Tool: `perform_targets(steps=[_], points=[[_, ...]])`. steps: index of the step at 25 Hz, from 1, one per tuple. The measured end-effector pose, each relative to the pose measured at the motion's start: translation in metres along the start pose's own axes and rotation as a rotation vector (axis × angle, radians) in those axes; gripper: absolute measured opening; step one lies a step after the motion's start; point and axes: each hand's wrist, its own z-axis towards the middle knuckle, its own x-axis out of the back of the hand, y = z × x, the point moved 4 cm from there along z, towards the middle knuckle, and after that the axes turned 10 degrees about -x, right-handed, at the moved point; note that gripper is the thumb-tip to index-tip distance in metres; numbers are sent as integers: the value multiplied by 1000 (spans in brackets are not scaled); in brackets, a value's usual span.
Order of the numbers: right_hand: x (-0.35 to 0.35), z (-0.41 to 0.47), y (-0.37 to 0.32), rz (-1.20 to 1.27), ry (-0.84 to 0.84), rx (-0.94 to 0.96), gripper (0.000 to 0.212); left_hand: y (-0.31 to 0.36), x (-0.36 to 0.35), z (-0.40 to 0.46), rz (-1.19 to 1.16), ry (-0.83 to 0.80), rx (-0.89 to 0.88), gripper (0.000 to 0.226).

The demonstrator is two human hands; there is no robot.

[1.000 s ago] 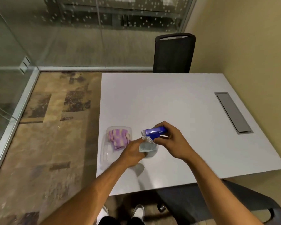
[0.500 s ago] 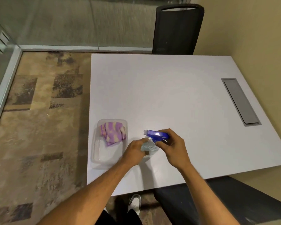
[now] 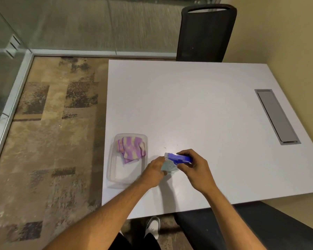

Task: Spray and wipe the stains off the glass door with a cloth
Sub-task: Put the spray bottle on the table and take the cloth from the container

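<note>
Both hands are meeting on the spray bottle, standing on the table: left hand gripping its body, right hand curling round the blue head, nozzle pointing left. Cloth is lying in the tub just left, nearer the left hand.

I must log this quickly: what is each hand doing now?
Left hand: grips the body of the spray bottle.
Right hand: grips the bottle's blue spray head.

white table (matte) — tray, spray bottle
</note>
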Motion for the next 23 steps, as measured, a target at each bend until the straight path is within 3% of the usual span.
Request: perform_targets(steps=[3,8,14,17,23], points=[[0,-10,-21,-30,84,6,30,2,26,-14,19,22,-6,60],[-19,-21,-72,25,243,110,26,0,82,-46,25,145,4,45],[-88,-15,-110,148,47,126,28,-28,117,-69,-50,312,147,57],[-128,10,-76,60,-16,-21,30,-41,112,-68,-298,377,208,42],[-175,65,-10,-130,-171,-211,74,-81,93,-36,-511,345,342,59]])
